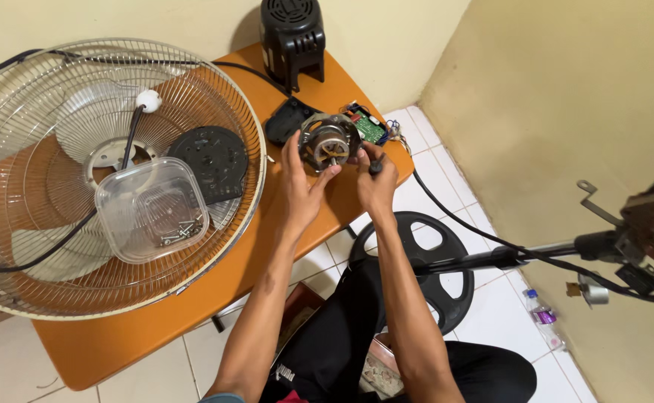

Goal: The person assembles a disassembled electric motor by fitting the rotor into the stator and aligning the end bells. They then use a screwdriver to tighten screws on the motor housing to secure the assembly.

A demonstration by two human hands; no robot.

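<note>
Both forearms came up from my lap to the fan motor (329, 143), which I had at the near right edge of the orange table (118, 339). My left hand (302, 184) cupped its lower left side, fingers wrapped round the rim, so that grip was closed on the motor. My right hand (376, 181) was against the motor's right side with a small dark tool (375, 167) pinched in the fingers; I couldn't tell what kind of tool, too little of it showed.

Just behind the motor sat a green circuit board (367, 124) with wires trailing off the table edge, and a flat black cover (287, 119) lay just to the left of it. Further back, against the wall, stood the black motor housing (292, 36).

Left side of the table was mostly taken up by the wire fan guard (58, 291) lying flat. Resting on it were a clear plastic tub (151, 207) with a few screws in it and a round black disc (211, 160). A black cord (129, 142) ran across the guard too.

Down on the tiled floor to my right were the round black fan base (446, 295) and a small plastic bottle (542, 313).
</note>
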